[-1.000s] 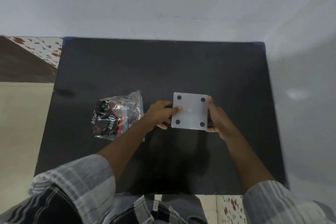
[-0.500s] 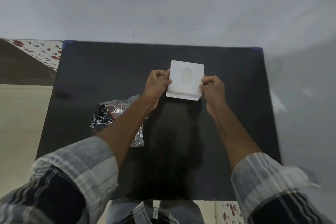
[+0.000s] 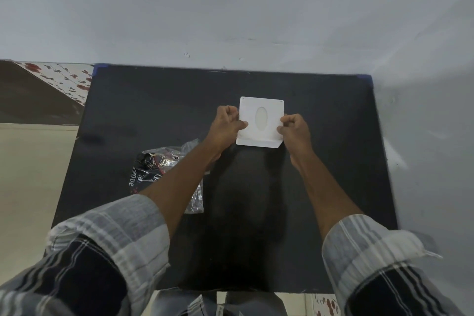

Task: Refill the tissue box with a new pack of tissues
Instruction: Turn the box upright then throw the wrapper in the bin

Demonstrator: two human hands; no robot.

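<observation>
A white square tissue box (image 3: 260,122) with an oval slot on top stands on the black table (image 3: 154,110), towards its far middle. My left hand (image 3: 227,124) grips the box's left side and my right hand (image 3: 293,127) grips its right side, fingers curled. A clear plastic pack of tissues with black, red and white print (image 3: 150,170) lies on the table to the left, partly hidden under my left forearm.
A grey wall runs along the table's far edge and right side. To the left lies beige floor and a flowered cloth (image 3: 61,77). My checked sleeves cover the near edge of the table.
One second ago the box was held nearer to me with its four-dotted underside up. It has been turned slot side up and moved farther away; since half a second ago it has hardly moved.
</observation>
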